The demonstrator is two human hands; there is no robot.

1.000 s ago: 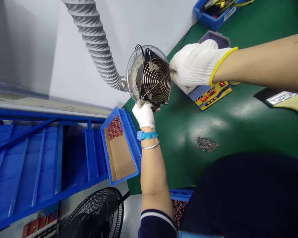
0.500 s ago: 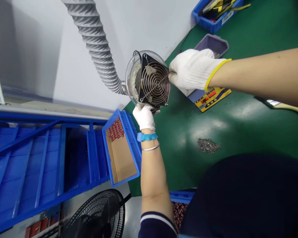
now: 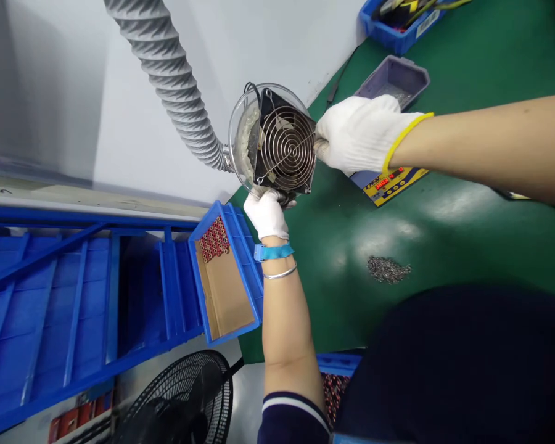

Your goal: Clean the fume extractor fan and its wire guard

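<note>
A square black cooling fan with a round wire guard is held between both hands, in front of a clear round hood. My left hand, in a white glove, grips the fan's lower edge, and its fingertips are partly hidden behind the frame. At the fan's right side my right hand, gloved in white with a yellow cuff, has its fingers pinched on the edge. The hood joins a grey corrugated hose. Under my right hand, a yellow-and-blue device with a red display partly shows.
On the green table lies a pile of small metal parts. A grey tray and a blue bin of tools stand at the back. Left is a blue crate with red parts; below it, a black standing fan.
Both hands keep their hold on the cooling fan. The view has shifted slightly, more of the grey tray now shows, and the hood and cooling fan appear slightly higher and further left.
</note>
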